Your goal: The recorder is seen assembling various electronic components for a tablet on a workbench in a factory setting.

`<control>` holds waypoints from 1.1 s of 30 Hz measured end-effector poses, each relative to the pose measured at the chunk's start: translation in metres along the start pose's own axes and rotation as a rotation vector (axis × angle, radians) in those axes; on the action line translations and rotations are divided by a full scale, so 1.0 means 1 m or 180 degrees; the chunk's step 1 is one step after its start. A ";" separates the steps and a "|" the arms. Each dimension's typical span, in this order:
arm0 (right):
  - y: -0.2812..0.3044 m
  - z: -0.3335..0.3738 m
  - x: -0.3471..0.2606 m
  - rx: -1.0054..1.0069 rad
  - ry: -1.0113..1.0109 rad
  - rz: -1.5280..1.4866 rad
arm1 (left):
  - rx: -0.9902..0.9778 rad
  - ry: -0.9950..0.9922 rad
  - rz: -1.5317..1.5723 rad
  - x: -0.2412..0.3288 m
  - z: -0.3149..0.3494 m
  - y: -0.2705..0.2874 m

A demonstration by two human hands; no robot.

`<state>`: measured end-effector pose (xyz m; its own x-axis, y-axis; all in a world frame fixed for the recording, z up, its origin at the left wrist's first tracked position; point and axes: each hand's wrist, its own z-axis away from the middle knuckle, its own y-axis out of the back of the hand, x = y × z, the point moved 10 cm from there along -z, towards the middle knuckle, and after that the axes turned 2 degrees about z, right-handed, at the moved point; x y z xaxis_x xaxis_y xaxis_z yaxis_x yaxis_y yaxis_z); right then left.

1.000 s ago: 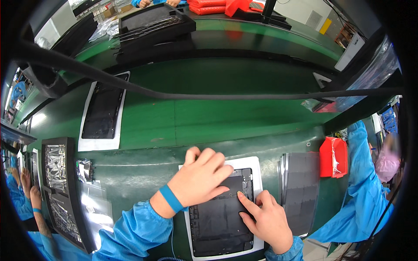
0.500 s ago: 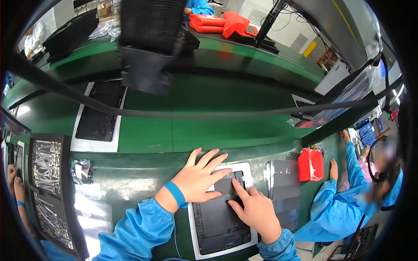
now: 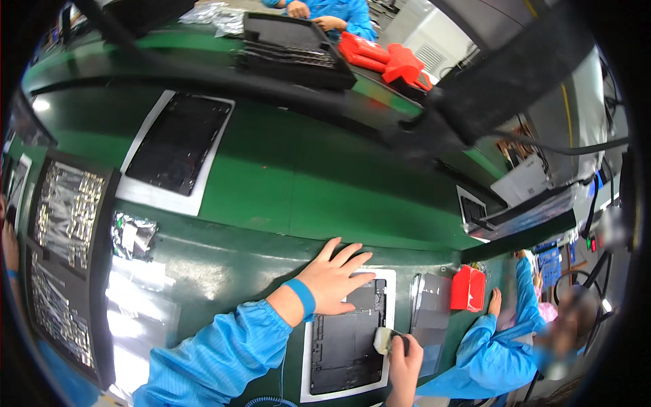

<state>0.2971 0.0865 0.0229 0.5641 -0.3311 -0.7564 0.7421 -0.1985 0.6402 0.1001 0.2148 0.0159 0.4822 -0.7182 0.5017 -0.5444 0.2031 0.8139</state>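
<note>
A flat black device housing (image 3: 346, 353) lies on a white backing sheet (image 3: 307, 383) in front of me. My left hand (image 3: 329, 281), fingers spread, rests over the upper left corner of the housing. A blue band circles that wrist, and a coiled blue cord hangs below it. My right hand (image 3: 405, 366) is closed around a small tool with a dark handle and a pale, blocky head (image 3: 382, 340). This head meets the right edge of the housing; whether it is a roller or a brush I cannot tell.
A black compartment tray (image 3: 102, 285) of silvery strips stands at left, beside clear film sheets (image 3: 142, 298). Dark sheets (image 3: 428, 312) and a red bin (image 3: 468, 288) lie at right, near a co-worker's blue sleeve (image 3: 478, 353). Another black housing (image 3: 180, 142) lies on the green belt (image 3: 271, 183).
My right hand has left the housing's upper part, moved down to its right edge, and now grips the pale-headed tool. My left hand remains spread over the upper left corner. The view has shifted.
</note>
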 end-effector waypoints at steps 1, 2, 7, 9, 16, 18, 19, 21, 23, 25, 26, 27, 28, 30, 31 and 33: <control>0.006 0.001 -0.006 0.0103 0.0025 -0.0314 | -0.0002 -0.0058 0.0032 0.002 -0.003 -0.003; 0.010 0.001 -0.012 0.0205 0.0048 -0.0634 | -0.0006 -0.0117 0.0060 0.005 -0.006 -0.004; -0.033 -0.037 -0.084 0.0057 0.0824 0.0641 | -0.0019 -0.0073 0.0074 0.002 -0.002 -0.001; -0.048 -0.045 -0.101 0.0166 0.1033 0.1352 | 0.0004 -0.0055 0.0140 0.001 0.001 -0.003; -0.106 -0.023 -0.126 0.0787 0.2106 0.3268 | 0.0989 0.0461 0.2300 -0.034 -0.010 0.015; -0.123 -0.006 -0.132 0.0370 0.2160 0.3121 | 0.1605 0.0412 0.2211 -0.038 -0.003 0.033; -0.133 0.009 -0.140 0.0271 0.2449 0.3058 | 0.1528 0.0555 0.2431 -0.045 -0.001 0.031; -0.122 0.005 -0.140 -0.0144 0.2118 0.2190 | 0.1606 0.0627 0.2530 -0.050 0.003 0.028; -0.094 -0.019 -0.128 -0.0359 0.1480 0.1343 | 0.1445 0.0738 0.2500 -0.049 0.005 0.023; -0.065 -0.034 -0.127 0.0177 0.1440 0.1950 | 0.1358 0.0773 0.2299 -0.046 0.003 0.022; -0.057 -0.040 -0.123 0.0374 0.1347 0.2185 | 0.1345 0.0772 0.2302 -0.045 0.003 0.022; -0.063 -0.045 -0.116 0.0422 0.1351 0.2667 | 0.1444 0.0663 0.2147 -0.043 0.004 0.026; -0.071 -0.043 -0.117 0.0423 0.1346 0.2656 | 0.1547 0.0553 0.1981 -0.042 0.005 0.032; -0.099 -0.028 -0.129 0.0605 0.1735 0.3117 | 0.1573 0.0642 0.2056 -0.045 0.006 0.033; -0.113 -0.021 -0.128 0.0659 0.2048 0.3186 | 0.1618 0.0729 0.2125 -0.048 0.006 0.036; -0.135 -0.004 -0.141 0.0330 0.2382 0.3094 | 0.1688 0.0824 0.2015 -0.053 0.007 0.041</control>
<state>0.1185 0.1638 0.0430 0.9598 0.2214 0.1723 -0.1153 -0.2485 0.9617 0.0475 0.2566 0.0205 0.0860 -0.3876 0.9178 -0.9806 0.1300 0.1468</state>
